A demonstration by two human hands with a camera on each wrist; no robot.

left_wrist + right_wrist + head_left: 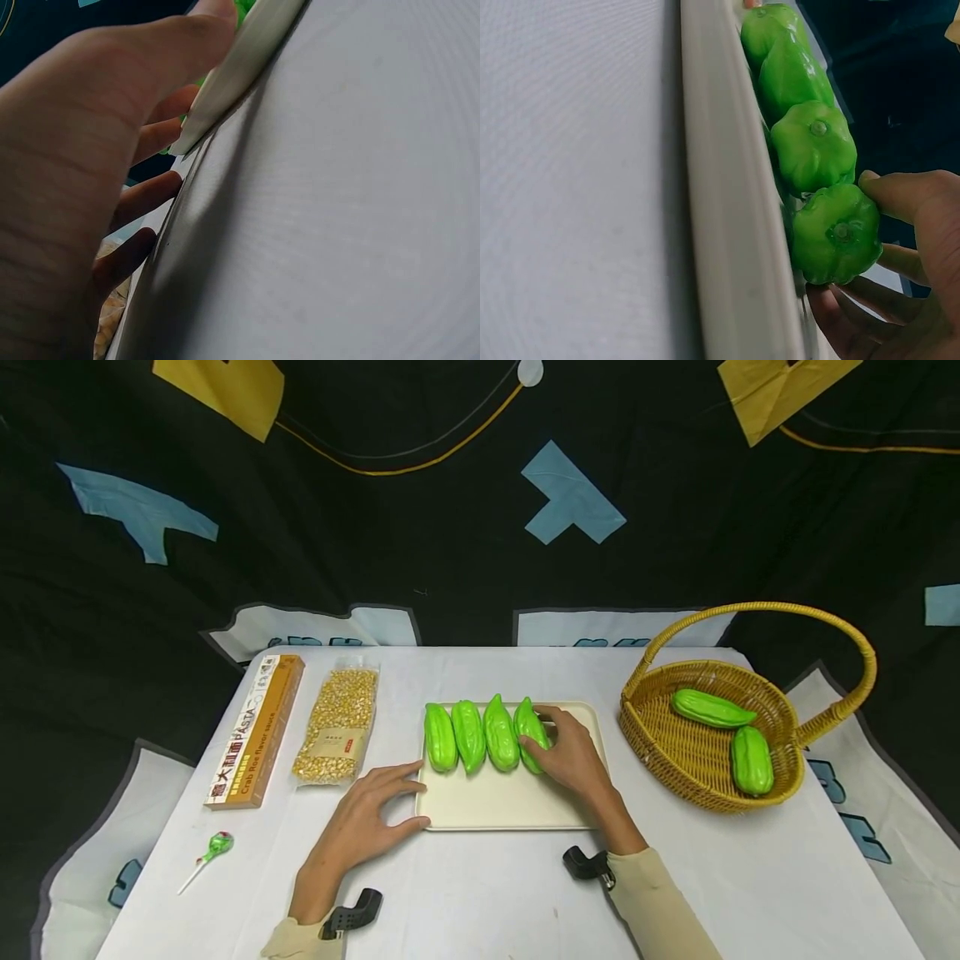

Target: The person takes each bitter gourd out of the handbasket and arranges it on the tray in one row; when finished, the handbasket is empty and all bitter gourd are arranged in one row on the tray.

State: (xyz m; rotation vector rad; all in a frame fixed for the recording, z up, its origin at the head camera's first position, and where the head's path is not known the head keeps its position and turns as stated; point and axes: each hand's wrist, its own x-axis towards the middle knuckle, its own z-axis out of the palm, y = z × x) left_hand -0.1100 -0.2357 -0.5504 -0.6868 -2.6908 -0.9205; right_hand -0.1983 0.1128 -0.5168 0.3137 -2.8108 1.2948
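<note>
Several green, ribbed bitter melons (468, 737) lie side by side along the far half of a cream tray (495, 806). My right hand (572, 752) holds the rightmost bitter melon (838, 232), thumb on one side and fingers on the other. That melon is in the row, close against its neighbour (814, 146) in the right wrist view. At the tray's left edge, my left hand (367, 818) has its fingers spread, with fingertips and thumb right at the rim. In the left wrist view its thumb overlaps the tray wall (244, 71).
On the right stands a wicker basket (678, 768) with a tall handle, two more bitter melons (752, 762) inside. To the left are a pasta box (255, 735), a bag of corn kernels (339, 722) and a lollipop (217, 845). A dark cloth (420, 552) hangs behind the white table.
</note>
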